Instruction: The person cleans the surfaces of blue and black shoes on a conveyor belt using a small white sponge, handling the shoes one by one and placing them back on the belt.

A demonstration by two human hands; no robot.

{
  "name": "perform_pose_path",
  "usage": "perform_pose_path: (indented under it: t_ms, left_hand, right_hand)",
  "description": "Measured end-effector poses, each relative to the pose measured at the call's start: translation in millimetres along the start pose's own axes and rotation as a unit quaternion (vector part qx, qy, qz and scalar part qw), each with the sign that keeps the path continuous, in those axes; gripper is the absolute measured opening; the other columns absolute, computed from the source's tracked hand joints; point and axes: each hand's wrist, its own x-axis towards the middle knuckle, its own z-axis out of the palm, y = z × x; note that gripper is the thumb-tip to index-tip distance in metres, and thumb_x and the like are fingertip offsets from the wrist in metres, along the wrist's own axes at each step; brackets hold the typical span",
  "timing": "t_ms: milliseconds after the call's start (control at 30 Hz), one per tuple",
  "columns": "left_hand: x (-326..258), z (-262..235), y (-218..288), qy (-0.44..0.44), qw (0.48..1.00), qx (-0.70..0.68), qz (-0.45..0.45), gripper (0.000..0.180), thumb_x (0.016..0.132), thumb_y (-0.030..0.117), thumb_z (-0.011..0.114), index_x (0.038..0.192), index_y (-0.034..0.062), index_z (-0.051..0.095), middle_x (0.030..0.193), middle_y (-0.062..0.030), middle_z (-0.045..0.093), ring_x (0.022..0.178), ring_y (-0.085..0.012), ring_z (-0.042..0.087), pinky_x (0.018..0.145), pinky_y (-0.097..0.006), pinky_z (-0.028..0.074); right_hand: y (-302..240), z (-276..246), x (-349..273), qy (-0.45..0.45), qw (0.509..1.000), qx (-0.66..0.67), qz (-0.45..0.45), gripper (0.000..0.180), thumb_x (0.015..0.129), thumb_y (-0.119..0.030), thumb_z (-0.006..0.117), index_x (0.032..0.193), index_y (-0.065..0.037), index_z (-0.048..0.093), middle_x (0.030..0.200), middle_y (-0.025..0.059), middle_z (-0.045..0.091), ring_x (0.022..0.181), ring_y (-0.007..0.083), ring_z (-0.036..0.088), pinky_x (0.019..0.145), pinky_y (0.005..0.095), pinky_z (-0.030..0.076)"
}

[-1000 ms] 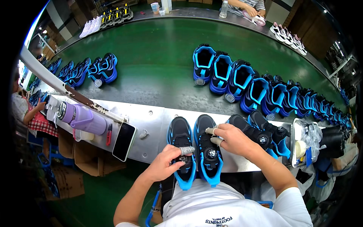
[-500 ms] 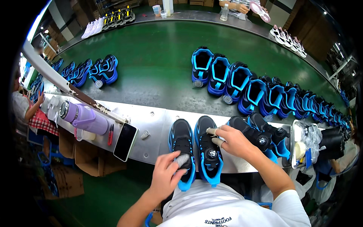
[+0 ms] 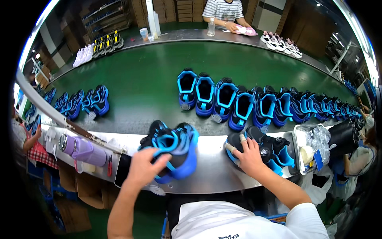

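My left hand [image 3: 145,167] is closed on the heel end of a pair of black sneakers with blue soles and light-blue lining [image 3: 181,153]. The pair is tilted and held side by side over the metal ledge, slightly blurred. My right hand [image 3: 250,157], pale coverings on two fingertips, bends over the toe of a matching black shoe [image 3: 233,140]. That shoe lies on the ledge beside its mate [image 3: 254,133], which has a round dial on top; my palm hides part of the nearer shoe.
Along the green belt [image 3: 139,75] stands a long row of matching shoes [image 3: 227,95]; more [image 3: 95,99] sit left. A purple flask [image 3: 85,149], red cutter [image 3: 110,165] and phone [image 3: 122,169] lie left on the ledge. A metal tray [image 3: 298,149] holds plastic bags. Another person [image 3: 225,12] works opposite.
The two shoes before me have been picked up and moved left in my left hand. My right hand has moved from one of them to the pair at the right. The view has shifted.
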Motion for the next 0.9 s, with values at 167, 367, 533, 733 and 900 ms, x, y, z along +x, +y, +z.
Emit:
perform_pose_path:
  t_ms: [167, 367, 533, 733, 900]
  left_hand:
    - [81, -39, -32, 0.103, 0.988, 0.112, 0.021, 0.025, 0.082, 0.025, 0.073, 0.088, 0.0010, 0.069, 0.079, -0.0148, 0.066, 0.071, -0.0296, 0.062, 0.065, -0.036, 0.047]
    - [191, -45, -184, 0.115, 0.949, 0.261, -0.136, 0.029, 0.087, 0.033, 0.065, 0.102, 0.0084, 0.068, 0.102, -0.0186, 0.066, 0.099, -0.0365, 0.061, 0.087, -0.049, 0.047]
    - [246, 17, -102, 0.307, 0.886, 0.329, 0.110, 0.024, 0.069, 0.020, 0.078, 0.085, 0.0059, 0.069, 0.084, -0.0126, 0.065, 0.087, -0.0331, 0.060, 0.072, -0.046, 0.045]
    - [249, 110, -69, 0.075, 0.992, 0.092, 0.038, 0.042, 0.079, 0.012, 0.070, 0.118, 0.0063, 0.054, 0.115, -0.0188, 0.058, 0.104, -0.0405, 0.057, 0.088, -0.044, 0.049]
    - [164, 75, -33, 0.061, 0.993, 0.030, 0.093, 0.022, 0.083, 0.013, 0.065, 0.102, 0.0048, 0.055, 0.100, -0.0180, 0.061, 0.095, -0.0407, 0.059, 0.079, -0.047, 0.048]
  right_hand:
    - [37, 2, -25, 0.031, 0.999, -0.012, 0.043, 0.052, 0.067, -0.026, 0.079, 0.116, -0.025, 0.064, 0.122, 0.0300, 0.049, 0.110, 0.0430, 0.050, 0.093, 0.0516, 0.040]
    - [32, -19, 13, 0.029, 0.987, 0.159, -0.011, 0.041, 0.079, -0.018, 0.072, 0.119, -0.014, 0.063, 0.125, 0.0175, 0.052, 0.099, 0.0353, 0.057, 0.085, 0.0436, 0.046]
    - [24, -48, 125, 0.058, 0.951, 0.304, 0.012, 0.056, 0.083, -0.011, 0.066, 0.136, -0.019, 0.050, 0.131, 0.0176, 0.049, 0.095, 0.0363, 0.063, 0.080, 0.0429, 0.054]
    - [11, 49, 219, 0.021, 0.948, 0.307, 0.074, 0.051, 0.085, -0.003, 0.057, 0.133, -0.015, 0.045, 0.110, 0.0184, 0.053, 0.093, 0.0423, 0.060, 0.078, 0.0484, 0.052]
    - [-7, 3, 143, 0.065, 0.917, 0.391, -0.034, 0.033, 0.085, -0.009, 0.062, 0.117, -0.010, 0.055, 0.095, 0.0170, 0.058, 0.089, 0.0400, 0.058, 0.075, 0.0473, 0.048]
